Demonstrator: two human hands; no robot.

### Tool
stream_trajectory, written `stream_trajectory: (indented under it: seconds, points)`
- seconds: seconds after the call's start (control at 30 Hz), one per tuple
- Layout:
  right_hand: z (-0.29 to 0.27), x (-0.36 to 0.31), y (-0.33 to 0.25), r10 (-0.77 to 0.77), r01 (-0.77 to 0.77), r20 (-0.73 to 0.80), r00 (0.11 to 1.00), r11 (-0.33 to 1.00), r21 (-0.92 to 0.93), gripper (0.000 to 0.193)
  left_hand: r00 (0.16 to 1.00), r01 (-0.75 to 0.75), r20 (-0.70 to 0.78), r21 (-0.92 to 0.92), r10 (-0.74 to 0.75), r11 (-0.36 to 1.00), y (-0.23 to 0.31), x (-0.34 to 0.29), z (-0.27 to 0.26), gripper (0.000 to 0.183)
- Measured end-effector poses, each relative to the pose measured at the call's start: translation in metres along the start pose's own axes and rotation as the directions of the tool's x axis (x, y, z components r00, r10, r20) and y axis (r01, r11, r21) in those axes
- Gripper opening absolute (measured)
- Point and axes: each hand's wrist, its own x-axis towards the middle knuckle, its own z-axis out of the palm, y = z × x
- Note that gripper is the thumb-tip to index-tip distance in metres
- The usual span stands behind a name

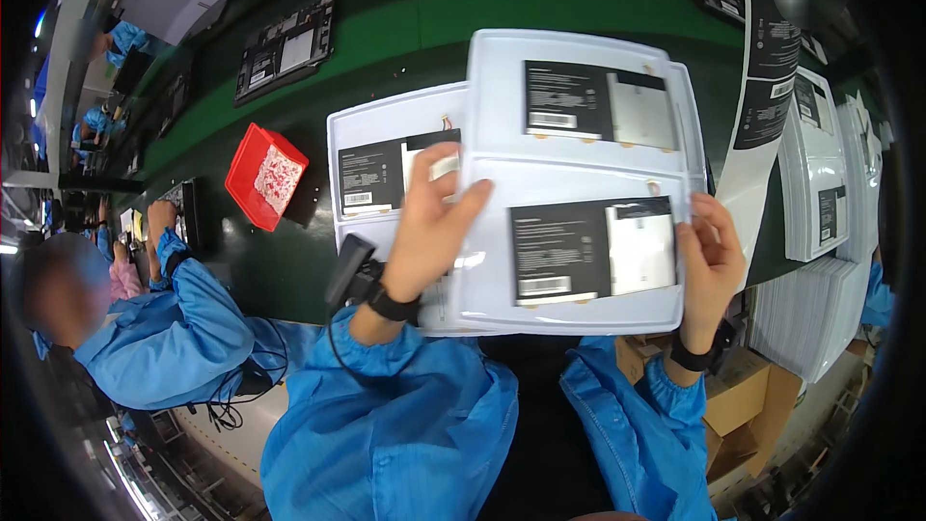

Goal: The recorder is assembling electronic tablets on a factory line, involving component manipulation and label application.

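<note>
A white plastic tray (pixel 579 162) lies slightly turned in front of me, holding two flat black-and-silver battery packs, an upper one (pixel 567 101) and a lower one (pixel 559 251). My left hand (pixel 431 217) is at its left edge, thumb over the rim and fingertips meeting the edge. On the right edge, my right hand (pixel 712 256) grips with the thumb on the rim and the fingers curled. Under this tray, partly covered, is another white tray (pixel 386 111) with a similar battery pack (pixel 371 177) showing at its left.
Left of the trays, a red bin (pixel 253 150) contains small red and white pieces. An opened laptop chassis (pixel 286 48) lies farther back. At right hang printed label sheets (pixel 769 68), beside stacked white trays (pixel 815 314) and a cardboard box (pixel 738 396). A co-worker in blue (pixel 183 338) sits at left.
</note>
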Motion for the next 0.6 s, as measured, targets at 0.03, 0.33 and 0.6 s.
stream_trajectory:
  seconds: [0.03,0.33,0.6]
  points:
    - [0.009,-0.003,-0.001,0.071,-0.075,0.065,0.995,0.995,0.060,0.030,1.000,0.027,0.008,0.043,-0.028,0.999,0.003,-0.002,-0.014,0.047]
    - [0.035,0.002,-0.008,-0.079,0.099,0.323,0.943,0.994,-0.046,0.022,0.967,0.114,-0.254,0.491,0.017,0.864,0.003,-0.056,-0.130,0.052]
    - [-0.017,0.021,-0.005,-0.515,0.450,-0.178,0.839,0.839,-0.306,0.017,0.853,0.151,-0.460,0.669,0.246,0.728,-0.035,-0.080,-0.157,0.033]
